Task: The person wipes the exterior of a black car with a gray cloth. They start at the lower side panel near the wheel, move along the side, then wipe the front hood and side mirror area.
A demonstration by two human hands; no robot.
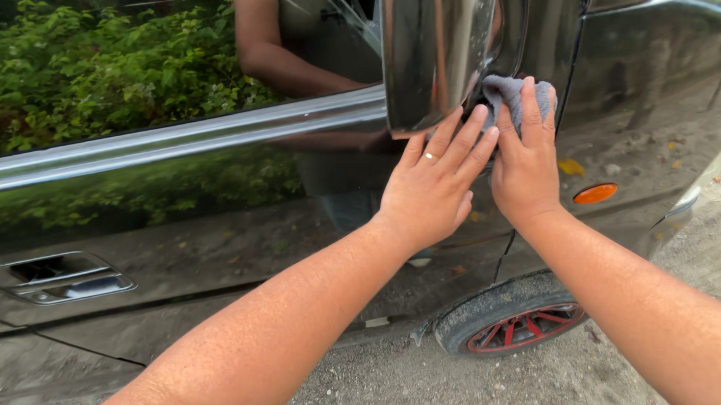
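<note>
Just right of the frame's centre, the right hand presses a small grey cloth against the glossy black car door, tight under the base of the chrome side mirror. The cloth is bunched at the tips of the right fingers; they lie close together and nearly straight, covering its lower part, while its upper folds show above them. The thumb is hidden behind the hand, so whether it pinches the cloth from beneath cannot be told.

The left hand lies flat on the door just beside the right, touching or nearly touching it. Its fingers are slightly spread and point up and to the right toward the mirror's lower edge, with a ring on one of them. Their tips reach the left edge of the cloth, though it seems they rest on the paint and not on the fabric.

A chrome trim strip runs along the bottom of the window across the upper left of the frame. A chrome door handle sits at the lower left. An orange side marker lamp glows to the right of the hands, and a tyre with a red-spoked wheel stands on gravel ground at the lower right. Green bushes and the person's arm are mirrored in the window glass.
</note>
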